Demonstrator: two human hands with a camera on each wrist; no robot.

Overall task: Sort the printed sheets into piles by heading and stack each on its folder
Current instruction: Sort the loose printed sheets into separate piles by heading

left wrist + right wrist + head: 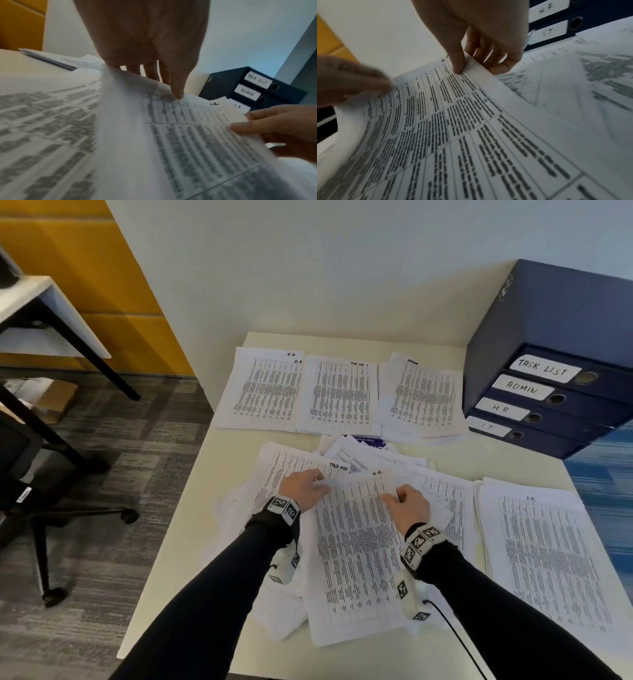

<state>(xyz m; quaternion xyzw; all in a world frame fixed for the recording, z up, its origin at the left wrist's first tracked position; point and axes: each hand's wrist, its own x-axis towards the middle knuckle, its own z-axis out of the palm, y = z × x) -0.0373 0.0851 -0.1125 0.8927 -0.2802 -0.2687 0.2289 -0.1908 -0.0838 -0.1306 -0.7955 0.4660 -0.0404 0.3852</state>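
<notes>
A printed sheet (356,546) headed "HR" is lifted off the loose heap (380,457) mid-table. My left hand (320,484) pinches its top left corner and my right hand (394,498) pinches its top right edge. In the right wrist view the thumb lies on the sheet (453,121) and the fingers (488,54) curl beneath. The left wrist view shows the left hand (171,88) gripping the sheet (188,135). Sorted piles lie behind: HR (267,388), task list (339,395), admin (424,395). An IT pile (548,553) lies right. Blue labelled folders (548,392) stand stacked at the back right.
A purple item (371,441) peeks out from under the heap. A black cable (455,635) runs off the near table edge. An office chair (20,474) and another desk (44,313) stand to the left on the carpet. A white wall backs the table.
</notes>
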